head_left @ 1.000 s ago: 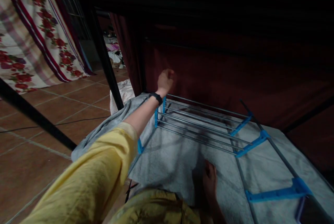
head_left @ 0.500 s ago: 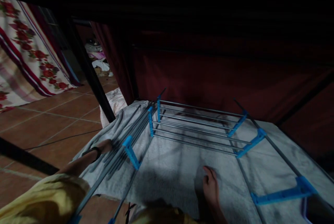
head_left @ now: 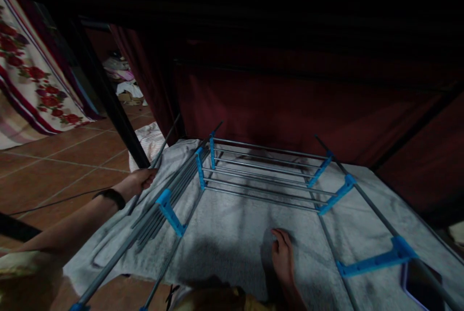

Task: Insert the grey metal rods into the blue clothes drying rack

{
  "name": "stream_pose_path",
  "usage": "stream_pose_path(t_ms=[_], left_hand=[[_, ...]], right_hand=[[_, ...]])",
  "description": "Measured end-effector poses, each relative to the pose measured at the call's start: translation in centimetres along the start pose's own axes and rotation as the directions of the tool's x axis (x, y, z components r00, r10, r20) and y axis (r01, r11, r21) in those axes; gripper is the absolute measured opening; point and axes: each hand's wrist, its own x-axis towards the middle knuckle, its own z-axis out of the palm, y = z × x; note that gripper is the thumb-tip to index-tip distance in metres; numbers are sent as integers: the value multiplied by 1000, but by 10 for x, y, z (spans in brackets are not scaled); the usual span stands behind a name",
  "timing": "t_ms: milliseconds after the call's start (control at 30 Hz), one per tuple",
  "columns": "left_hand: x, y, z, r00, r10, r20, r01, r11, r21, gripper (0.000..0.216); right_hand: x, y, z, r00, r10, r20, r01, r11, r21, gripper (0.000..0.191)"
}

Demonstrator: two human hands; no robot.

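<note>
At the bottom centre of the frame, my right hand (head_left: 283, 255) is slack, fingers loosely curled, with nothing in it that I can see; whether it rests on the grey sheet (head_left: 232, 238) or sits just above, I can't tell. In the lower right corner a phone (head_left: 422, 282) lies next to a blue bracket (head_left: 377, 260), partly behind a side tube.

Left of centre, the grip of my left hand (head_left: 143, 179) is closed around a thin grey rod (head_left: 164, 146) that slants up and to the right. I judge it a metal tube: light, stiff, not fragile, but smooth enough to turn in a loose hold. More of it seems to run beyond the fingers than behind them, so I'd expect the far tip to swing; nearer the middle would balance better.

Just right of that hand, loose rods (head_left: 186, 180) lie bunched together. Since they touch, I'd single one out by its end. Around the centre stands the rack (head_left: 261, 199), rungs spanning bracket to bracket. I'd hold it by the side tubes: the rungs may flex, and the brackets look like plastic. Beyond hangs a dark red curtain (head_left: 275, 103).
</note>
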Motion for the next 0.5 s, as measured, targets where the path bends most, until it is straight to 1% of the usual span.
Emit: stream_pose_path(t_ms=[33, 100, 133, 167, 267, 333, 400, 500], left_hand=[[4, 3, 0, 995, -80, 51, 79, 997, 12, 40], [11, 16, 7, 963, -214, 166, 211, 977, 33, 16], [13, 25, 13, 943, -251, 219, 250, 968, 37, 14], [14, 34, 21, 924, -270, 269, 271, 962, 33, 20], [5, 62, 53, 866, -279, 415, 298, 954, 20, 25], [-14, 74, 78, 833, -264, 487, 298, 955, 7, 22], [-42, 81, 106, 806, -240, 541, 295, 955, -15, 21], [-96, 77, 148, 696, -202, 689, 320, 946, -46, 32]], right_hand=[[0, -1, 0, 1000, -6, 2, 6, 1000, 2, 29], [0, -3, 1, 1000, -18, 4, 18, 1000, 3, 30], [0, -4, 1, 1000, -22, 5, 22, 1000, 3, 29], [0, -5, 0, 1000, -23, 6, 23, 1000, 4, 29], [1, -7, 0, 1000, -10, 11, 10, 1000, 19, 30], [0, -8, 0, 1000, -5, 18, 4, 999, 36, 30], [0, -7, 0, 1000, -12, 23, 10, 998, 59, 32], [0, -9, -1, 999, -14, 30, 12, 996, 87, 34]])
